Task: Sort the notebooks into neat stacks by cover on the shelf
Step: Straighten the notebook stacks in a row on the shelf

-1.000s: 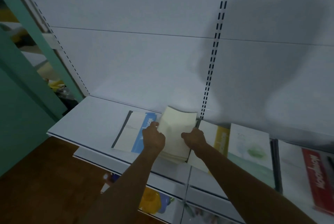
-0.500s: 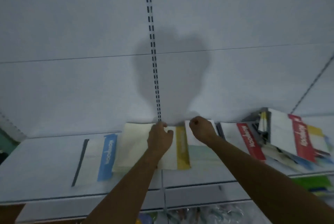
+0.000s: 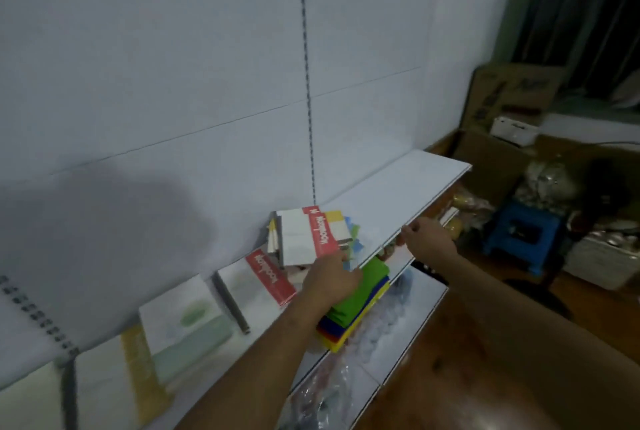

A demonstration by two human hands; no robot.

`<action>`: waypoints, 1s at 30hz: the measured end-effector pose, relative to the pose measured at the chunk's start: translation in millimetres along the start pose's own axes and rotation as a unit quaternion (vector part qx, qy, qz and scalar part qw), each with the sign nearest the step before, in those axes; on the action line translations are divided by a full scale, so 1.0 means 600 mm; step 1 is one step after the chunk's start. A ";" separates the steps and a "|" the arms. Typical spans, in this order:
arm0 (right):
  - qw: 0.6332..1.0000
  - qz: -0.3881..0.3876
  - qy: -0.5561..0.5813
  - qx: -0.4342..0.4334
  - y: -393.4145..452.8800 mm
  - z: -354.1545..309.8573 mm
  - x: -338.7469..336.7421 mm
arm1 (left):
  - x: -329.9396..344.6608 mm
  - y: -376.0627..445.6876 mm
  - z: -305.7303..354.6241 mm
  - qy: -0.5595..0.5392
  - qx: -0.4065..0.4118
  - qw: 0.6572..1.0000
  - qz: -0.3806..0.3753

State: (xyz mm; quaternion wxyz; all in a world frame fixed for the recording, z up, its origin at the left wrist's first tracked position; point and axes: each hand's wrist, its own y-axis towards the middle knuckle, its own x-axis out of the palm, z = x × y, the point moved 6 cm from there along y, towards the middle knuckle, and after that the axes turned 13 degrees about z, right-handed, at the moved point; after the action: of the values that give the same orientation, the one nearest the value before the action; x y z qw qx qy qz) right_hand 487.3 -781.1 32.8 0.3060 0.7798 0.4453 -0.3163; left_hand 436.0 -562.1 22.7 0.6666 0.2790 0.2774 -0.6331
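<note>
Gripping shelf (image 3: 408, 183) edge, right hand (image 3: 427, 239)

Red-banded notebook (image 3: 306, 239) tops a messy pile (image 3: 277, 235) on shelf (image 3: 398, 194)

White shelf (image 3: 408, 183) bearing, from its messy pile leftward: white notebook with red band (image 3: 306, 233), another alike (image 3: 259, 277), pale green-washed notebook (image 3: 183, 322), yellow-banded notebook (image 3: 135, 370).
</note>
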 end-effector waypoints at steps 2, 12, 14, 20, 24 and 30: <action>1.000 0.007 -0.011 0.017 0.031 0.067 -0.049 | 0.050 0.008 0.060 0.021 0.027 0.999 -0.019; 0.995 -0.001 -0.102 0.007 0.173 0.273 -0.187 | 0.226 0.072 0.280 0.060 0.086 0.994 0.003; 0.993 0.008 -0.117 0.002 0.196 0.290 -0.198 | 0.246 0.083 0.293 0.084 0.087 0.993 0.008; 0.994 -0.026 -0.100 -0.024 0.262 0.283 -0.164 | 0.260 0.124 0.274 0.132 0.049 0.990 0.024; 0.987 -0.063 -0.103 -0.102 0.277 0.196 -0.087 | 0.215 0.162 0.224 0.183 0.028 0.981 0.055; 0.944 -0.102 -0.131 -0.284 0.240 -0.007 0.054 | 0.101 0.200 0.105 0.254 -0.044 0.960 0.111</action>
State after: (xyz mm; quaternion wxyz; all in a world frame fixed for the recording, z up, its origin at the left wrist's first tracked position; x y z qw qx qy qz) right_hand 629.1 -821.7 38.5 0.5369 0.5625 0.5495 -0.3057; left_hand 559.5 -644.4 24.8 0.6519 0.4305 0.4324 -0.4503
